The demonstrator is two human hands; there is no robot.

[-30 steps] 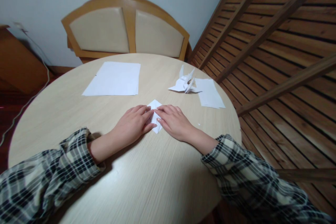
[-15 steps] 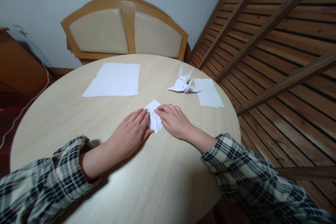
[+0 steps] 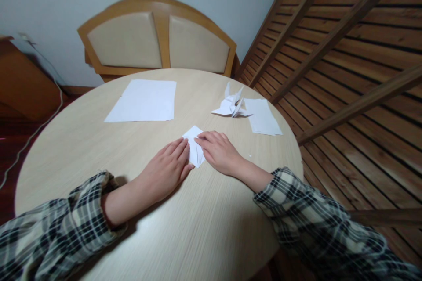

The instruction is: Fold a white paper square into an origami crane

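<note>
Item, one folded white paper [image 3: 194, 133]: lies flat on the round table [image 3: 184, 228], directly between the two hands; a narrow diamond in outline, with folded edges running toward its near point. Judged part-worked: several folds appear made, yet it shows no raised points, and the flaps under the fingers appear to be where work is in hand. How many folds are wanting, the view cannot settle.

Item, left hand [image 3: 163, 169]: unclenched, fingers extended side by side and laid over the paper's left edge, thumb near its lower point; it seems to press rather than grip.

Item, right hand [image 3: 220, 151]: fingertips on the paper's right side, fingers slightly bent; whether a flap is pinched beneath them, one cannot tell.

Item, white paper figures [image 3: 227, 107]: beyond the right hand, fully shaped by appearance, with several upright and spreading points; they overlap, so an exact count is uncertain.

Item, narrow white sheets [image 3: 263, 118]: flat, just right of the figures, unshaped.

Item, large white sheets [image 3: 143, 101]: a flat, slightly uneven stack at the far left, likewise unshaped.

Item, one tiny white scrap [image 3: 249, 155]: near the right wrist.
</note>
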